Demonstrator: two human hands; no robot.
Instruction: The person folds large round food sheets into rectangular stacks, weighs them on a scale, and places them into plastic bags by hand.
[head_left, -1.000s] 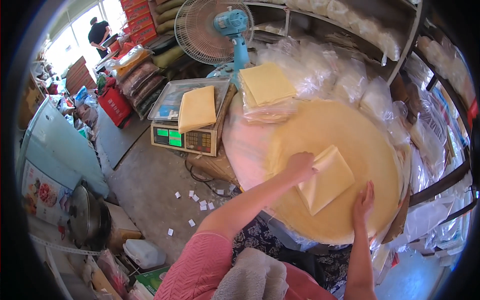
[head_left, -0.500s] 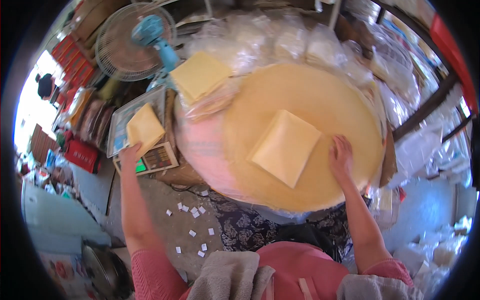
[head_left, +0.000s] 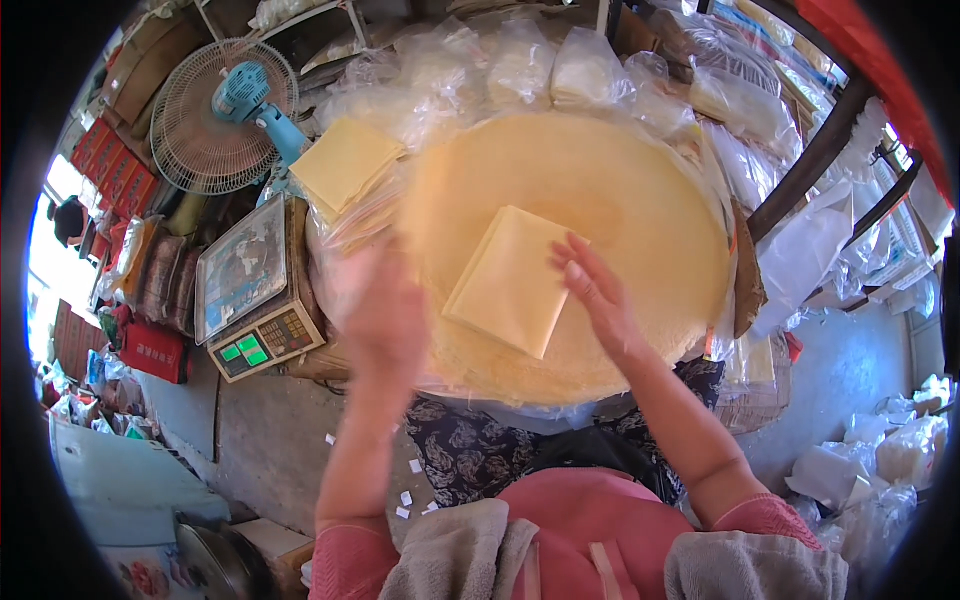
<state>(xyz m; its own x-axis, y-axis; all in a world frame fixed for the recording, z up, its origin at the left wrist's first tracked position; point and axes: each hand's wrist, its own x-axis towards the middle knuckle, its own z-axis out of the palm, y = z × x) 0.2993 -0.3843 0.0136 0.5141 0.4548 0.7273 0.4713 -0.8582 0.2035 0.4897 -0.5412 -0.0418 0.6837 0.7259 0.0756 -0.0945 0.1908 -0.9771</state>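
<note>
A folded, pale-yellow sheet packet lies on a broad round stack of thin yellow sheets in front of me. My right hand is over the packet's right edge with its fingers apart, holding nothing. At the stack's left edge, my left hand is smeared by motion, so its fingers and anything in them cannot be made out. Left of it stands a digital scale with no sheet on its metal pan. More folded yellow sheets sit in a pile behind the left hand.
A fan with a blue motor stands at the back left. Filled clear plastic bags line the far side of the stack. A dark rack post rises at the right. Small white pieces lie on the floor.
My left hand has moved right, away from the scale, and the folded sheet it held there is gone from the pan. My right hand has come left to the packet. The view has shifted.
</note>
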